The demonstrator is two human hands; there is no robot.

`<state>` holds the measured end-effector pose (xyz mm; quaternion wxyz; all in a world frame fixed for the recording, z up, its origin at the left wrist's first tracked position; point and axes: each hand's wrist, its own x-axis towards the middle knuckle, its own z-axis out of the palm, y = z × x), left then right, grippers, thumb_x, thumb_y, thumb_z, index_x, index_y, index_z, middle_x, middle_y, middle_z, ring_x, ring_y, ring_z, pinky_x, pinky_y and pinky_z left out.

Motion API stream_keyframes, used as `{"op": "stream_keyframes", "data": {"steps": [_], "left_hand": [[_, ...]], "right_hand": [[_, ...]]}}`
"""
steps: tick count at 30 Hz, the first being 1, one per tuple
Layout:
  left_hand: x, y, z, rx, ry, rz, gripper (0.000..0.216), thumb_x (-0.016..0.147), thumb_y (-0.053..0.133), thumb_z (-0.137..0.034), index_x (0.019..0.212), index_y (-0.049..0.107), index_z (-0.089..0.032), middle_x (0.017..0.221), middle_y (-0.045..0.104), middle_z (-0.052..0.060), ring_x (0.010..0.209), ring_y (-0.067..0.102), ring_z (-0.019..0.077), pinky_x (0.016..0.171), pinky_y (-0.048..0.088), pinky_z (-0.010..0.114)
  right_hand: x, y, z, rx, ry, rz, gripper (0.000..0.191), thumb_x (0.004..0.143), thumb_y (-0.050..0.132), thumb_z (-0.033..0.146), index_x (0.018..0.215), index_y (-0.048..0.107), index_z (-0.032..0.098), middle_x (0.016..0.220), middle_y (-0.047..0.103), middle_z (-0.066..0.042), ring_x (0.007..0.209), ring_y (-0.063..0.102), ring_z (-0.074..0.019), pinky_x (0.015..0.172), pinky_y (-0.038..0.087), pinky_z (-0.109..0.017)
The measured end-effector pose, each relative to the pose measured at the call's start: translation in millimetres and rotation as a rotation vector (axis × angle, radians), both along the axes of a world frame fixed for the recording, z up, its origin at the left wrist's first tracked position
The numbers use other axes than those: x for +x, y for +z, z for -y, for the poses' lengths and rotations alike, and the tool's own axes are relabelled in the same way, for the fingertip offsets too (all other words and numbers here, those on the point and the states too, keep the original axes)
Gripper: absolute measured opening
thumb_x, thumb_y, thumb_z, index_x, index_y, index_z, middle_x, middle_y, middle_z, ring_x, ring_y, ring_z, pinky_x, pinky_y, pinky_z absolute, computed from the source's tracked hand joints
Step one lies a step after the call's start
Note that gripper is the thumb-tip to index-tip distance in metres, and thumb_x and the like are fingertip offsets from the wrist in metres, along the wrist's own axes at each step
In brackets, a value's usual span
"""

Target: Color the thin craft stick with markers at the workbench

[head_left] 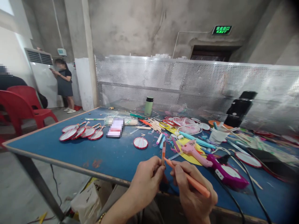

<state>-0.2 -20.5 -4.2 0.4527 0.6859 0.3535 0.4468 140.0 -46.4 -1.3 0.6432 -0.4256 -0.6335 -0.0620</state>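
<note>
My left hand pinches a small flat wooden stick, held upright, its upper part reddish brown with an orange patch. Closed around an orange marker, my right hand brings the marker's tip up against the stick, or very close to it. Both hands are over the table's front edge. Beyond them lies a round white disc with a red rim. A pink glue gun rests on a yellow sheet to the right, beside a purple power strip.
Several red-rimmed discs with sticks overlap on the blue table. A phone, a green bottle and a white cup stand or lie farther back. Black cables cross the right side. Someone stands at far left.
</note>
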Motion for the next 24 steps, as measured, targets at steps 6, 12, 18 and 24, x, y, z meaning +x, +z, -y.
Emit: {"op": "stream_keyframes", "data": {"steps": [6,12,18,24], "left_hand": [[0.1,0.1,-0.6,0.01,-0.001,-0.013,0.023,0.096,0.047,-0.033,0.083,0.059,-0.019,0.068,0.063,-0.001,0.055,0.049,0.0112,0.055,0.036,0.022],[-0.1,0.7,-0.6,0.027,0.003,-0.011,0.022,0.096,0.047,-0.031,0.081,0.059,-0.019,0.068,0.063,-0.001,0.057,0.049,0.011,0.057,0.035,0.021],[-0.6,1.2,-0.6,0.027,0.004,-0.012,0.023,0.096,0.047,-0.032,0.08,0.058,-0.019,0.067,0.062,-0.001,0.056,0.049,0.0109,0.056,0.035,0.022],[0.1,0.7,-0.5,0.022,0.011,-0.026,0.023,0.096,0.047,-0.032,0.081,0.059,-0.019,0.068,0.064,-0.001,0.055,0.05,0.0107,0.056,0.035,0.022]], "right_hand": [[-1.1,3.1,-0.7,0.008,-0.029,0.024,0.014,0.09,0.062,0.023,0.084,0.074,0.021,0.063,0.068,0.001,0.042,0.055,-0.0076,0.04,0.045,-0.017],[-1.4,3.3,-1.5,0.01,-0.022,0.047,0.013,0.09,0.061,0.022,0.085,0.073,0.022,0.063,0.067,0.003,0.043,0.057,-0.0069,0.042,0.045,-0.016],[-1.8,4.9,-0.9,0.021,-0.038,0.071,0.014,0.091,0.061,0.022,0.084,0.073,0.022,0.061,0.067,0.004,0.041,0.056,-0.0066,0.041,0.044,-0.016],[-0.6,2.7,-1.2,0.015,-0.072,0.03,0.016,0.091,0.061,0.026,0.083,0.073,0.02,0.061,0.068,0.002,0.04,0.055,-0.0076,0.039,0.043,-0.016]]}}
